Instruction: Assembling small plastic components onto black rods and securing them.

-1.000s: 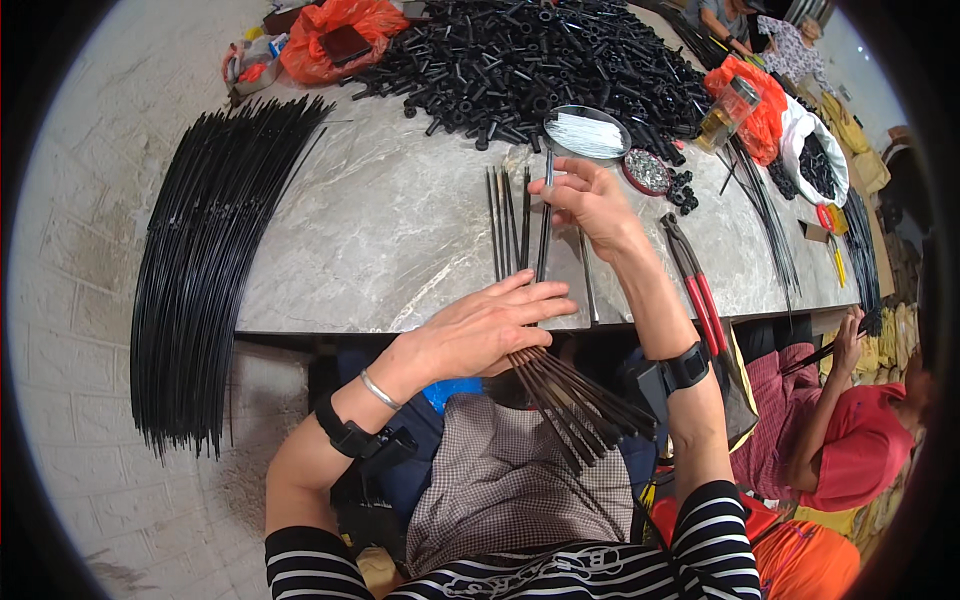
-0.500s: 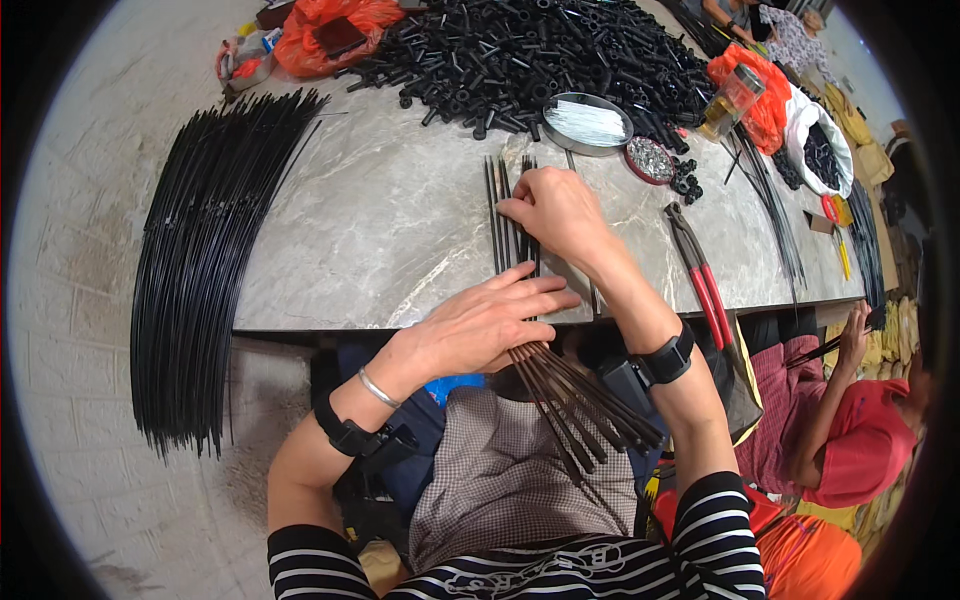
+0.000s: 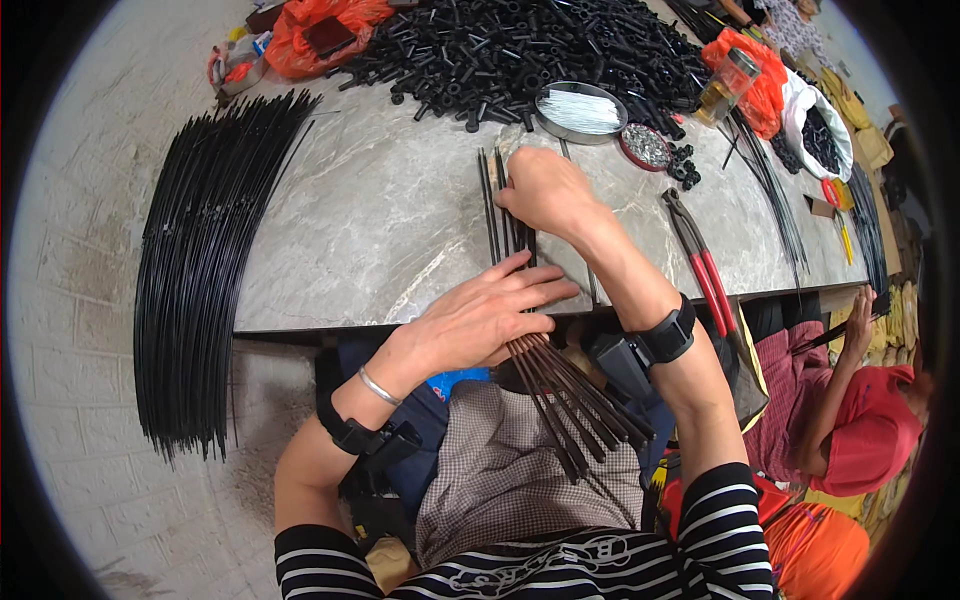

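Several thin dark rods (image 3: 572, 405) are passing beneath the left hand (image 3: 470, 318), their near ends fanning out below its fingers (image 3: 548, 293), past the close edge of the desk (image 3: 350, 230). Those fingers are stretching across the rods, slightly spread; I cannot tell whether the thumb is gripping from underneath. Beyond the left fingers, the right hand (image 3: 550, 190) is bending over the far stretch of the same rods, its fingers curling inward, though I cannot tell what their hidden tips are pinching. Some slim rod ends are showing just left of the right fingers. One single rod (image 3: 591, 280) is lying near both sets of fingers, to their right. Just beyond the right fingers, a metal dish (image 3: 580, 137) is holding white sticks (image 3: 582, 109), with a small red tin (image 3: 631, 157) sitting to their right. Farther ahead, black tubular pieces (image 3: 530, 55) are lying in a heap. Well left of the left fingers, a big black bundle (image 3: 210, 270) is lying; red-handled pliers (image 3: 708, 280) are resting right of the right fingers.
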The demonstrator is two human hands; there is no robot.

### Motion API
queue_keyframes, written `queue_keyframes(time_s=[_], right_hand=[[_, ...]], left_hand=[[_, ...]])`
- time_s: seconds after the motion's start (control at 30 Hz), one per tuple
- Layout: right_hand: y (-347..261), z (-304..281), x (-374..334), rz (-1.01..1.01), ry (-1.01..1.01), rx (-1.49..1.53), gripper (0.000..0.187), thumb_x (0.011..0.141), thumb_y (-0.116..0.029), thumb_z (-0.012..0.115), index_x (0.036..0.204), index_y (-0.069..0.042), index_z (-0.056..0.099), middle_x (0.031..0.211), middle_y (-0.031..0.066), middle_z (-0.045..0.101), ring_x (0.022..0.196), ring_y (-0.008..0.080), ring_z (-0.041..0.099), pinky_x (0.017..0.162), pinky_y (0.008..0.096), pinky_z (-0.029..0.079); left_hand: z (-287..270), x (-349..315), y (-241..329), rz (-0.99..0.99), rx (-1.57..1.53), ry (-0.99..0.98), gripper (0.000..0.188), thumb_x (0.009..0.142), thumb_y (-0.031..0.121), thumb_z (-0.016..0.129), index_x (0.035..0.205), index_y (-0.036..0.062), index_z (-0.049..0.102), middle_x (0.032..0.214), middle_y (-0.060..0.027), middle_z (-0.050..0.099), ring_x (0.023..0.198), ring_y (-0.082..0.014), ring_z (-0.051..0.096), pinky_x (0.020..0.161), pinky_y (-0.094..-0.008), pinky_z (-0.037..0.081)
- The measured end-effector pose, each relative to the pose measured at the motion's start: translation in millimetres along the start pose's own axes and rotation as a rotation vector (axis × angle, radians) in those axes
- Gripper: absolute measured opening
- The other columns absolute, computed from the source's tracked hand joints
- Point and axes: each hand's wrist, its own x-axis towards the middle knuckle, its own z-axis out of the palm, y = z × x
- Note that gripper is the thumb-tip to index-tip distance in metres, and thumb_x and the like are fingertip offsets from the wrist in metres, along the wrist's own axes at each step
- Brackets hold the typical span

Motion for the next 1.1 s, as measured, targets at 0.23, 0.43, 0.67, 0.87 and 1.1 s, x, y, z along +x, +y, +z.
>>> queue_keyframes(time_s=[0.23,0.43,0.67,0.87,1.1], right_hand=[[-11.4,-11.2,-4.4,0.021,-0.032,-0.077,0.016,0.071,-0.005,0.061,0.08,0.005,0.069,0.087,0.027,0.067,0.088,0.0398,0.067,0.076,0.0451,0.054],[-15.7,-9.6,-5.3,0.006,-0.011,-0.099,0.019,0.073,-0.004,0.062,0.088,0.0,0.072,0.089,0.0218,0.07,0.089,0.0359,0.069,0.075,0.0409,0.056],[13.1,-8.6,-1.1,0.2,0.029,0.254,0.026,0.069,-0.014,0.065,0.087,0.005,0.07,0.09,0.0275,0.068,0.089,0.0388,0.068,0.078,0.042,0.055],[25.6,-11.7,2.9,0.252,-0.101,0.653,0.022,0.07,-0.017,0.068,0.065,0.002,0.058,0.06,0.0111,0.06,0.051,0.0166,0.058,0.045,0.0326,0.047],[39.7,-5.9,-1.7,0.293,-0.129,1.101,0.041,0.077,-0.012,0.068,0.11,0.009,0.055,0.074,0.0087,0.064,0.059,0.0113,0.059,0.047,0.0236,0.045]], left_hand=[[-1.2,0.3,4.2,-0.045,0.047,-0.007,0.02,0.087,0.03,0.063,0.095,0.0119,0.067,0.137,-0.0066,0.051,0.133,-0.0295,0.041,0.113,-0.054,0.027],[-6.8,1.7,13.9,-0.114,0.124,0.022,0.022,0.081,0.034,0.068,0.098,0.02,0.071,0.137,-0.0057,0.048,0.134,-0.0303,0.035,0.115,-0.0557,0.02],[-2.2,3.3,14.1,-0.139,0.146,0.028,0.018,0.079,0.03,0.07,0.095,0.0231,0.072,0.147,-0.0037,0.038,0.135,-0.0292,0.031,0.116,-0.0538,0.019],[-1.3,2.8,14.0,-0.187,0.152,0.004,0.021,0.078,0.035,0.07,0.094,0.0238,0.074,0.153,-0.0051,0.03,0.141,-0.0303,0.023,0.117,-0.0528,0.017],[-0.8,6.8,11.3,-0.175,0.127,-0.01,0.021,0.072,0.027,0.079,0.093,0.0234,0.076,0.151,-0.014,0.034,0.14,-0.0369,0.027,0.113,-0.0508,0.028]])
